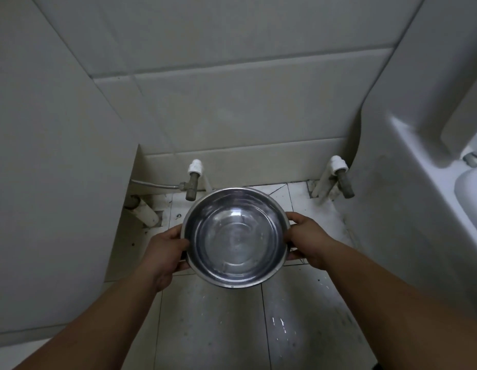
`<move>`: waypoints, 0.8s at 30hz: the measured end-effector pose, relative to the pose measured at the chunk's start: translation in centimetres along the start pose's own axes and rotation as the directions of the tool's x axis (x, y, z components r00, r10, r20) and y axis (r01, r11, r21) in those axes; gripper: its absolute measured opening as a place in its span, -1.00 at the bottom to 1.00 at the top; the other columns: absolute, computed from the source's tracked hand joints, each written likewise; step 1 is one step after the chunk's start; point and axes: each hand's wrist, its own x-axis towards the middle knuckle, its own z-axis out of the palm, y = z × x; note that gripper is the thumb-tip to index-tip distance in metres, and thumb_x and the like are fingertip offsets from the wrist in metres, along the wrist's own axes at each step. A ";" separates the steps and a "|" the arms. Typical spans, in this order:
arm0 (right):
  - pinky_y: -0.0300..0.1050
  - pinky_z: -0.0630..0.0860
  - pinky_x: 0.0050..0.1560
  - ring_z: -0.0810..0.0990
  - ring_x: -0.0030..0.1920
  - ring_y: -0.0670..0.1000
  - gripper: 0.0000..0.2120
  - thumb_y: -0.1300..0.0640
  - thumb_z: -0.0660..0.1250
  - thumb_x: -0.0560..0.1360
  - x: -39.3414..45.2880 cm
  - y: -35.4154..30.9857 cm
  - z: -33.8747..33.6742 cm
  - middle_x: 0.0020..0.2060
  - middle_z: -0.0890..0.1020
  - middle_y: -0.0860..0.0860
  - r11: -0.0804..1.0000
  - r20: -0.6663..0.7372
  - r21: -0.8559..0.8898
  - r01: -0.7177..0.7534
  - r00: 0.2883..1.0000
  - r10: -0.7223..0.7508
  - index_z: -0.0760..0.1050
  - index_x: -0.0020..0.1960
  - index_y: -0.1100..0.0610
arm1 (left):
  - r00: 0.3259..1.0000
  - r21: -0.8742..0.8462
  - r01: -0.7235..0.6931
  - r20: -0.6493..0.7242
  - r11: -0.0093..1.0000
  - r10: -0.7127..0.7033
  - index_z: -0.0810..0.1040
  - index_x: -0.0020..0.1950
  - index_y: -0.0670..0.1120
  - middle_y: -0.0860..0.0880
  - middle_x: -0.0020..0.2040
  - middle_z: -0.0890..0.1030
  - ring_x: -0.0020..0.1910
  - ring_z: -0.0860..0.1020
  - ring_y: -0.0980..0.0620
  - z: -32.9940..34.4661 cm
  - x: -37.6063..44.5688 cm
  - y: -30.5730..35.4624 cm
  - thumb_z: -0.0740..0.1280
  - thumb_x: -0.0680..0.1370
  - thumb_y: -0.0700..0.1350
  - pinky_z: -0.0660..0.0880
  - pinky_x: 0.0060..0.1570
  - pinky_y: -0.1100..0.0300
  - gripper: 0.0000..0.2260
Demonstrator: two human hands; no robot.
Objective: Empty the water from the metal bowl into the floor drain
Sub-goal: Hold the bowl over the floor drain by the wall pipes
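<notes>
A round metal bowl with clear water in its bottom hangs level above the tiled floor, in the middle of the view. My left hand grips its left rim, thumb over the edge. My right hand grips the right rim the same way. No floor drain shows in this view; the floor straight under the bowl is hidden by it.
Two pipe valves stick out of the back wall low down, one at the left and one at the right. A white pipe lies at the floor's left corner. A white appliance stands close on the right, a tiled wall on the left.
</notes>
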 end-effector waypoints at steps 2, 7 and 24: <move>-0.02 0.70 -0.31 0.74 -0.25 0.11 -0.53 0.43 0.27 0.48 0.0 0.0 -0.1 -0.18 0.78 0.16 1.000 -0.009 -0.005 0.007 1.000 -0.007 0.60 0.08 -0.12 | 1.000 0.007 0.000 0.004 1.000 0.000 0.74 0.13 0.08 -0.12 -0.08 0.78 -0.27 0.74 -0.06 0.2 0.1 0.0 0.34 0.52 -0.37 0.62 -0.38 0.18 -0.60; -0.01 0.70 -0.31 0.74 -0.25 0.11 -0.54 0.42 0.29 0.48 0.1 0.3 -0.3 -0.16 0.75 0.15 1.000 -0.028 -0.003 0.017 0.999 -0.017 0.59 0.10 -0.13 | 1.000 0.008 0.002 0.001 1.000 -0.002 0.75 0.10 0.10 -0.13 -0.08 0.78 -0.28 0.73 -0.05 0.6 0.1 -0.2 0.33 0.52 -0.37 0.61 -0.38 0.17 -0.60; 0.01 0.72 -0.21 0.71 0.04 0.22 -0.37 0.48 0.37 0.46 -0.3 1.0 -1.3 0.09 0.65 0.17 0.997 0.056 -0.036 0.075 0.996 -0.073 0.46 0.33 -0.12 | 1.000 0.013 -0.005 -0.011 1.000 0.005 0.74 0.14 0.07 -0.15 -0.10 0.78 -0.30 0.71 -0.06 1.2 -0.2 -0.5 0.32 0.52 -0.39 0.62 -0.36 0.14 -0.58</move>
